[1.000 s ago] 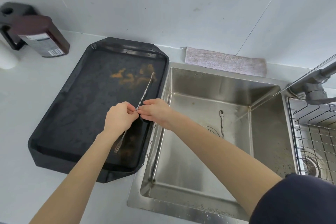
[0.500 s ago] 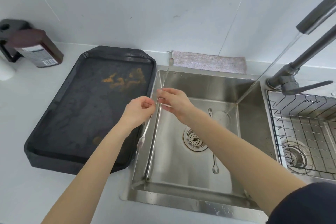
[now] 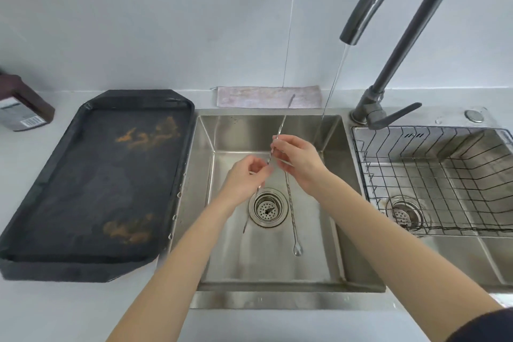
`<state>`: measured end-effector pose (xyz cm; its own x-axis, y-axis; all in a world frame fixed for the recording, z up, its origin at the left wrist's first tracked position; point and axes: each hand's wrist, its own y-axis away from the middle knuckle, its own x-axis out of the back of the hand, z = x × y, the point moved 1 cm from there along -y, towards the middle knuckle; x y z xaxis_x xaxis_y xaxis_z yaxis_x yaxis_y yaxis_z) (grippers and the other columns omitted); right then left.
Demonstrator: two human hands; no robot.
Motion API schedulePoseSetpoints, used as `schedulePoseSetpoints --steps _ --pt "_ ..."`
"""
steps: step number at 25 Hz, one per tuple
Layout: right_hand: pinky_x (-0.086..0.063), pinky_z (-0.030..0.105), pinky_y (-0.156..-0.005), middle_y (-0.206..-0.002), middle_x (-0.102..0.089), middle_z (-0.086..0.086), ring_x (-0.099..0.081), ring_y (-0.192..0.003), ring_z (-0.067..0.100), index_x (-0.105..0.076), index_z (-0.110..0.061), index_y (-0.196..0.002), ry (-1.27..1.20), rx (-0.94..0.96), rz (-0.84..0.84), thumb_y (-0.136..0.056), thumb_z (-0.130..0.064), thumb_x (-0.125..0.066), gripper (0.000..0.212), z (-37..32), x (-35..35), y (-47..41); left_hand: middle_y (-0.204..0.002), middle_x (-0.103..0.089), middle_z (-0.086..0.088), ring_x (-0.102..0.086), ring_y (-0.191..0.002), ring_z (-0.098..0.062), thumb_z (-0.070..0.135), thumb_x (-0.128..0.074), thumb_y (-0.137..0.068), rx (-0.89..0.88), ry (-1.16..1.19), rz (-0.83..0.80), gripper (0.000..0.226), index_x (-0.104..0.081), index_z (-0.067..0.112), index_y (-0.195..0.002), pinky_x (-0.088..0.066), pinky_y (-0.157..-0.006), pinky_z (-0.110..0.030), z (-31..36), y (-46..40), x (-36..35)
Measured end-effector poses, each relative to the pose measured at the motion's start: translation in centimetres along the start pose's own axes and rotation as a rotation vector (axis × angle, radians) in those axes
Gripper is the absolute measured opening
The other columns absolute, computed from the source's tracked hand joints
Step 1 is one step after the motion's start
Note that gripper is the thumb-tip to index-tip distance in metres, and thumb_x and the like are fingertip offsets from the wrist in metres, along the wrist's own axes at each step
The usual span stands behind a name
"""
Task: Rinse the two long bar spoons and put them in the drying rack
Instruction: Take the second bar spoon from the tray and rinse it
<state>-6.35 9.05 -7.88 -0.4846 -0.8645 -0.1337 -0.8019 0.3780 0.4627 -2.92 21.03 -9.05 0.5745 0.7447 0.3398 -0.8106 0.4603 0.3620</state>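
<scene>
One long bar spoon (image 3: 281, 130) is being held above the left sink basin (image 3: 330, 230), slanting from upper right to lower left, with its upper end reaching up in front of the cloth (image 3: 249, 97) at the back edge. The right hand (image 3: 298, 165) is pinching its twisted stem near the middle between thumb and fingertips, and the left hand (image 3: 244, 179) is closing its fingertips on the same stem just below, so both hands are gripping this spoon. Its lower end is showing past the left hand, beside the drain strainer (image 3: 268, 209). The second bar spoon (image 3: 291, 214) is lying on the basin floor just right of the strainer, its small bowl pointing toward the near edge. A thin stream of water (image 3: 333, 86) is running from the curved tap (image 3: 388, 8) and falling at the back right of the basin, just right of the right hand. The wire drying rack (image 3: 433, 175) is sitting in the right-hand basin. A dark tray (image 3: 91, 180) with orange-brown smears is lying on the counter left of the sink, and a brown bottle (image 3: 25, 108) is standing at the far left.
</scene>
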Motion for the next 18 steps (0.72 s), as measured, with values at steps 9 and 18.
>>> schedulePoseSetpoints --steps 9,18 --pt "-0.045 0.018 -0.066 -0.074 -0.060 -0.002 -0.056 -0.066 0.007 -0.057 -0.019 -0.079 -0.008 0.066 0.101 -0.087 -0.006 -0.057 0.016 -1.7 6.3 -0.8 -0.069 -0.059 0.006 -0.056 -0.051 -0.002 0.019 -0.059 -0.087 -0.035 -0.011 -0.061 0.010 -0.057 0.020 -0.078 -0.043 -0.061 -0.022 1.1 -1.1 -5.7" --pt "-0.051 0.011 -0.061 -0.090 -0.066 -0.002 -0.065 -0.071 0.002 -0.062 -0.019 -0.083 -0.099 0.102 0.066 -0.095 -0.012 -0.048 0.019 -5.0 7.5 -3.1 -0.068 -0.060 0.004 -0.058 -0.065 -0.013 0.019 -0.059 -0.087 0.028 0.037 -0.070 0.019 -0.055 0.026 -0.071 -0.046 -0.074 -0.030 0.0 -1.6 -5.9"
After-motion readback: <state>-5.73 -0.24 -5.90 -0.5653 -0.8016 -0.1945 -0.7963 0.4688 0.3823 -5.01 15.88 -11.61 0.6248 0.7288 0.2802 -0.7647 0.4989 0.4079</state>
